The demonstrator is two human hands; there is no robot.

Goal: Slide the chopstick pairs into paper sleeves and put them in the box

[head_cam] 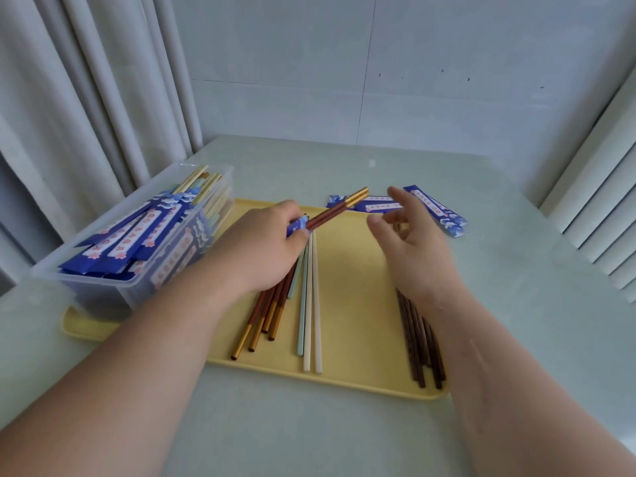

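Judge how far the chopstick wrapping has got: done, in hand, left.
Done: the box holds many sleeved pairs. In hand: the left hand grips a sleeve with a brown pair partly in; the right hand is open beside it. Left: loose chopsticks on the tray and spare sleeves on the table.

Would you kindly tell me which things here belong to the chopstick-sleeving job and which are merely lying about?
Job in hand: left hand gripping the sleeved pair; right hand, holding nothing; loose chopsticks; empty sleeves; clear box.
Lying about: yellow tray; table; curtain; slatted blind.
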